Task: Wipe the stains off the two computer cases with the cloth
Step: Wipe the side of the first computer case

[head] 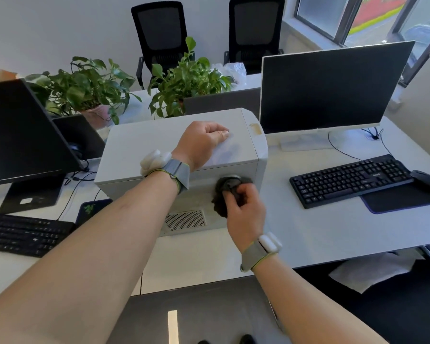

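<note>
While braced, cloth (225, 194) (dark) against case (159, 142)

Computer case (159, 142): white-grey, lying on white surface (320, 227); perforated dot-pattern vent panel (185, 219) on its near face; tan smudge (255, 128) on its top right end
Cloth (224, 194): dark grey, against case's near face
Keyboard (350, 180) right of case: black, on black mat (400, 202) with purple edge
Monitor (330, 85) behind it: black screen, white frame
Plants (189, 78) behind case: green
</note>
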The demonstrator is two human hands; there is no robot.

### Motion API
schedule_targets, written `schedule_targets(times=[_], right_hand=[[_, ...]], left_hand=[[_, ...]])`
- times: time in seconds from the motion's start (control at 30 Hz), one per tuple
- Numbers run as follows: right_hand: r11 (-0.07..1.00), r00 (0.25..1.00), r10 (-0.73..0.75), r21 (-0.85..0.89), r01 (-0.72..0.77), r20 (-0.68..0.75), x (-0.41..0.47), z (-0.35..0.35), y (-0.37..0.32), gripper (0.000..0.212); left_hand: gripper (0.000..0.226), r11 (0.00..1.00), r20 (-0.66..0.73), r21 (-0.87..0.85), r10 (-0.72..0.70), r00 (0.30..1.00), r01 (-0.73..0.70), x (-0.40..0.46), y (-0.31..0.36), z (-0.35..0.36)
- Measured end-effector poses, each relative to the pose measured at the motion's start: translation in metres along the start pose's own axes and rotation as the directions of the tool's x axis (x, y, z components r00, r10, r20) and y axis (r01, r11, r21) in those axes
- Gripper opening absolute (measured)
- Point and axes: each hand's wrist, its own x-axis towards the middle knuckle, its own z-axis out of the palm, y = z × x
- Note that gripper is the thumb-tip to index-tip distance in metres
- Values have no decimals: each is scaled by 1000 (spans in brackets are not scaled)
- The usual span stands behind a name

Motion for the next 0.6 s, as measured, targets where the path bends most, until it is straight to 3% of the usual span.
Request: schedule_targets(times=[0.07,0.1,0.17,0.23,0.3,0.47,0.6], right_hand=[[973,990,-109,-196,125,90,4,-4,12,15],[949,985,-72,-293,116,155,5,-6,25,14],[911,955,164,-410,-50,248,4,-12,53,10],[859,869,414,-431,-276,271,2,-22,73,9],[837,833,489,-410,-363,261,-1,-33,80,14],[857,834,507,-228,-462,216,-6,-42,75,16],[905,871,424,-82,-417,248,-14,-36,58,18]], left_hand=[[23,1000,-10,-2,-1,1000,1,0,-1,0],[25,1000,-21,0,-3,1000,3,0,-1,0],[28,1000,-66,14,-4,998,5,0,0,0],[29,998,-159,67,19,987,-8,-1,-1,2],[27,981,-222,189,89,971,-47,-2,-2,5],[27,912,-294,392,249,923,-121,-9,-3,12],[27,822,-185,562,228,956,-87,-12,-1,13]])
